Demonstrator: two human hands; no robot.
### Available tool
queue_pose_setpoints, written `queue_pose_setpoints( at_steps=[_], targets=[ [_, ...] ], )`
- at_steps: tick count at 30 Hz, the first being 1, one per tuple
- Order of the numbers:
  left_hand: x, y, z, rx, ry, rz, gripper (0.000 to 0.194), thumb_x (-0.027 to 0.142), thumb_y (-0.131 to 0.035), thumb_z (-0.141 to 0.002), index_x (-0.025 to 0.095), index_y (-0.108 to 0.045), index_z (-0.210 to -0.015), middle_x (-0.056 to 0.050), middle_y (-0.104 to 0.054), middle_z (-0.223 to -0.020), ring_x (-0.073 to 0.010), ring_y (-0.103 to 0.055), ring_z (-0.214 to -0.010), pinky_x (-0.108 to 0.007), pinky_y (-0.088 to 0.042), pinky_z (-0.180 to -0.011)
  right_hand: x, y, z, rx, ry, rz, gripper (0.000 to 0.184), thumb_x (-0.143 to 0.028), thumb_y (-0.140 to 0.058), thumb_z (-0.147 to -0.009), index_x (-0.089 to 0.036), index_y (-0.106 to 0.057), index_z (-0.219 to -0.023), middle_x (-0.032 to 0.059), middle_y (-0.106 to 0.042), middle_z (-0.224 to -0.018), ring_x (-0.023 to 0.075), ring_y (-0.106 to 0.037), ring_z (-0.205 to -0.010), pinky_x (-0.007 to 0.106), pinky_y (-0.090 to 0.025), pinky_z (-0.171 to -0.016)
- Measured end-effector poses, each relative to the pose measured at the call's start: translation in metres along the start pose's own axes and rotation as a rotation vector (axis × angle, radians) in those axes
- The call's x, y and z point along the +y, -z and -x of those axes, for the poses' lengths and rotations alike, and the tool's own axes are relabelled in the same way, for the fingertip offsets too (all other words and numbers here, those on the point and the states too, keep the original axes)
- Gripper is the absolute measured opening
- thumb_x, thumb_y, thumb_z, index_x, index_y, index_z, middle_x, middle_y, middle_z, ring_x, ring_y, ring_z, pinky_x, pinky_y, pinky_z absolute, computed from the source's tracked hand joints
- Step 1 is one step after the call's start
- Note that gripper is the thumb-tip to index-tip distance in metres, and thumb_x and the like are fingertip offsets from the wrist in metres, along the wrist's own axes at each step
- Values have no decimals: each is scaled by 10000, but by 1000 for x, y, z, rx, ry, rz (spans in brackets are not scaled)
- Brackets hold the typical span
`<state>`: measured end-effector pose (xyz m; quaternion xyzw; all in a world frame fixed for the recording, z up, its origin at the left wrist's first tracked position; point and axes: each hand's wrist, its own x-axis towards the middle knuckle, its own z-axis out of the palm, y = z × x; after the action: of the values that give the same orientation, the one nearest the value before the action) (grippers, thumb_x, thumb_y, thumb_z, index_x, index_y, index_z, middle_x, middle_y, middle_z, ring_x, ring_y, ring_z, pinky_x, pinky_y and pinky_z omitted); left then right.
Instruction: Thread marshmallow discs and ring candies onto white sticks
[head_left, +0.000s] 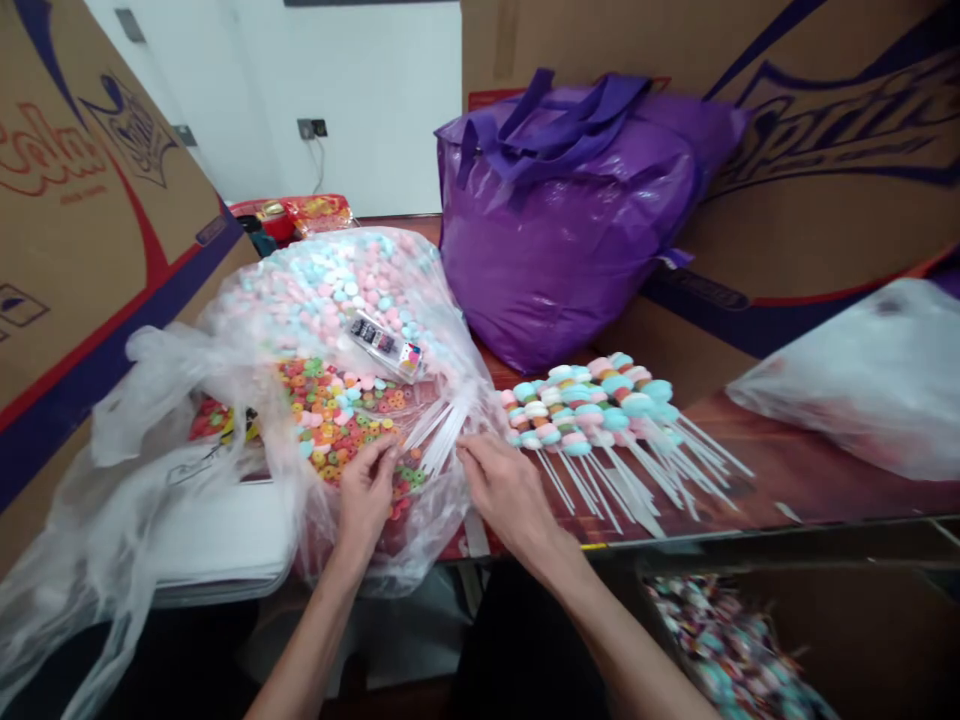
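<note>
In the head view, your left hand (366,490) is nearly closed, thumb and fingertips together, at the ring-shaped candies (334,440); I cannot tell whether it grips one. Your right hand (506,490) is curled with thumb against forefinger, its hold equally unclear. The loose white sticks (444,432) lie between and just beyond your hands. Stacked candy skewers (592,405) rest on the surface (757,495), to the right.

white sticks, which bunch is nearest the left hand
The bare-looking bunch beside the colourful rings, just beyond the left hand; the other bunch, farther right, has pink, blue and white sweets on its ends.
</note>
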<state>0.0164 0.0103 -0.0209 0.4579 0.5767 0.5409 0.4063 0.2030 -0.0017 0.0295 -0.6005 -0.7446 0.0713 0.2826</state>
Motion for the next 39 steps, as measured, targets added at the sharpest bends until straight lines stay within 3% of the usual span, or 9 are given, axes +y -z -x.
queue_pose_setpoints(
  at_steps=[4, 8, 12, 15, 17, 21, 28, 35, 39],
  targets=[
    [-3, -1, 3, -9, -2, 7, 312, 376, -643, -834, 173, -753, -1045, -71, -772, -953, -185, -706, -810, -318, -584, -756, -7, -41, -21, 19, -160, 85, 97, -209, -543, -931, -185, -634, -907, 145, -662, -901, 270, -656, -803, 339, -441, -655],
    [-3, -2, 4, -7, -78, -39, 261, 321, -613, -869, 182, -754, -1039, -81, -763, -1013, -186, -692, -878, -324, -561, -828, -2, -48, -34, -10, -296, 161, 189, -158, -497, -912, -121, -615, -1054, 210, -656, -989, 276, -656, -780, 339, -404, -628],
    [14, 1, -14, 29, -207, -234, 227, 238, -577, -888, 187, -752, -1023, -82, -741, -1009, -200, -673, -931, -336, -525, -880, 10, -48, -38, -18, -402, 76, 325, -161, -462, -890, -119, -572, -1193, 131, -693, -849, 276, -653, -775, 343, -409, -672],
    [36, 5, -42, 114, -288, -581, 310, 129, -521, -876, 185, -738, -1090, -102, -696, -990, -234, -649, -931, -357, -501, -872, 16, -50, -37, 93, -393, -67, 323, -211, -452, -881, -146, -576, -1172, 83, -680, -767, 275, -640, -787, 346, -411, -694],
    [47, 5, -62, 135, -280, -809, 396, 74, -465, -871, 185, -717, -1156, -139, -658, -1080, -264, -640, -967, -361, -485, -851, 16, -51, -36, 133, -377, -144, 311, -249, -462, -869, -162, -584, -1141, 62, -665, -716, 281, -629, -784, 353, -408, -696],
    [50, 4, -86, 52, -203, -1078, 451, 20, -419, -849, 194, -730, -1124, -159, -601, -1193, -286, -637, -995, -357, -453, -826, 13, -50, -31, 137, -394, -260, 327, -306, -475, -846, -174, -595, -1120, 25, -637, -651, 266, -607, -716, 348, -400, -678],
    [40, 12, -77, 61, -196, -1138, 380, 129, -437, -911, 194, -720, -1156, -143, -617, -1096, -260, -633, -855, -340, -435, -742, 6, -42, -29, 151, -358, -353, 331, -319, -474, -853, -179, -612, -1119, 5, -655, -667, 214, -577, -628, 313, -387, -631],
    [41, 21, -83, 72, -224, -1007, 304, 141, -506, -890, 137, -730, -1095, -135, -656, -1011, -254, -621, -975, -332, -455, -886, -3, -39, -29, 126, -282, -316, 304, -273, -459, -884, -172, -621, -1121, 2, -638, -631, 214, -596, -628, 305, -387, -622],
    [43, 19, -96, -79, -232, -1080, 280, 129, -499, -887, 146, -745, -1020, -125, -655, -1073, -228, -625, -960, -311, -461, -868, 0, -44, -28, 137, -259, -321, 307, -279, -454, -880, -172, -619, -1115, -8, -611, -608, 217, -591, -616, 305, -390, -620]
  ],
)
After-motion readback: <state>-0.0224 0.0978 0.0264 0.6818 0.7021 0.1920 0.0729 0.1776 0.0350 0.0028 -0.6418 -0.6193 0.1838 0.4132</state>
